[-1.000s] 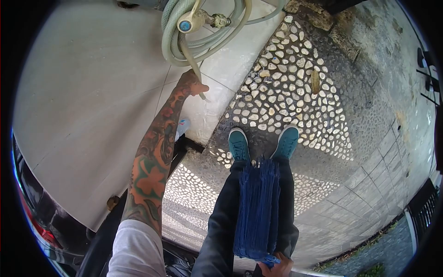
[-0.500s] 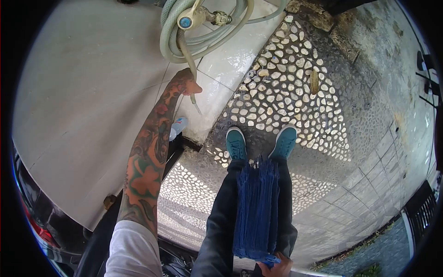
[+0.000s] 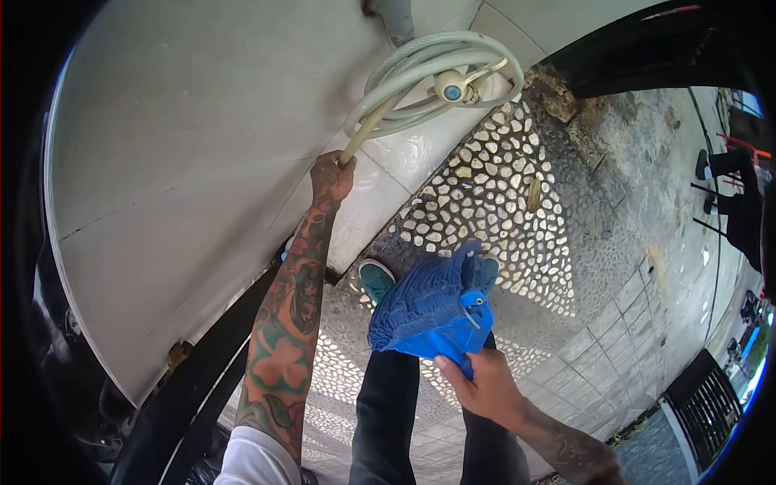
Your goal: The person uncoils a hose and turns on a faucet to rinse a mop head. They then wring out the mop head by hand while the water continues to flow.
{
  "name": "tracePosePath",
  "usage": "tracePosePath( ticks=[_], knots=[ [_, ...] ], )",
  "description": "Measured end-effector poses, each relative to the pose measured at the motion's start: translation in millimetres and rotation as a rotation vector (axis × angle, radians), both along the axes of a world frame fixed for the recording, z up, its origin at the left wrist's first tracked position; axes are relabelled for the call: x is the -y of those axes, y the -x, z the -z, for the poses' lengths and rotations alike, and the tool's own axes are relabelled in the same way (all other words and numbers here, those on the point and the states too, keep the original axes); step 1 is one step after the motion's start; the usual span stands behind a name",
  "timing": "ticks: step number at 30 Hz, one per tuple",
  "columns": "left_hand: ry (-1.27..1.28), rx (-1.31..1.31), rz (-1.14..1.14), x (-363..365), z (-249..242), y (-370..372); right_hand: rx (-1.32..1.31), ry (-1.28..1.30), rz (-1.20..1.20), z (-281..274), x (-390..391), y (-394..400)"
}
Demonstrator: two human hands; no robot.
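Hose (image 3: pixel 369 136) in left grip (image 3: pixel 333 176), mop (image 3: pixel 427 297) in right grip (image 3: pixel 490 390).

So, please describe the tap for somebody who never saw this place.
Find the triangle of white pebbles, then the coiled pale hose at its upper left, gripped by the left hand. Among the loops shows the cream tap, set apart from them by its round blue cap.

"Where does the view sit?"
"On the wearer's head: one camera, facing forward and steeply down."
"How near?"
"Close. The sleeve (image 3: pixel 257 457) meets the bottom edge; the left hand (image 3: pixel 332 176) and right hand (image 3: pixel 489 390) are farther off, the shoes (image 3: pixel 376 280) well below."
"And how wide?"
"Very: the paving (image 3: pixel 622 343) curves away at the right, and black rounds the corners."
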State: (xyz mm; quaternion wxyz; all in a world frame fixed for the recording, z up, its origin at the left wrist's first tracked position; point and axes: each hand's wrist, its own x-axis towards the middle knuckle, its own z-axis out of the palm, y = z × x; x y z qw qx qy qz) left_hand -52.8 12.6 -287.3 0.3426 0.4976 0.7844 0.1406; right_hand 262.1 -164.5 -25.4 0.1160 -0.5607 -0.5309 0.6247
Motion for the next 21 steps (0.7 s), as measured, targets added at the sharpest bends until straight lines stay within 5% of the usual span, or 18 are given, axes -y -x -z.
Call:
tracePosePath(
  ticks=[5, 9, 13, 17, 21],
  knots=[
    [0.024, 0.195, -0.087, -13.7, -26.3, 24.1, 0.008, -0.149, -0.039, 29.2, -37.3, 36.2],
    [0.173, 0.414, -0.140, -15.8, -29.5, 23.2, 0.345, -0.064, -0.079, 128.3, -48.8, 38.4],
    [0.140, 0.486, -0.175, -3.8, -16.8, 25.0, 0.432, -0.101, -0.028, 208.7, -70.6, 64.1],
    [0.106, 0.834, -0.255, 15.5, 5.1, 11.5, 0.487, -0.005, -0.118, 284.0, -90.2, 78.4],
    [-0.011, 1.099, -0.629, 68.0, -20.2, -8.3, 0.506, -0.029, -0.155, 336.2, -87.8, 80.5]
  ],
)
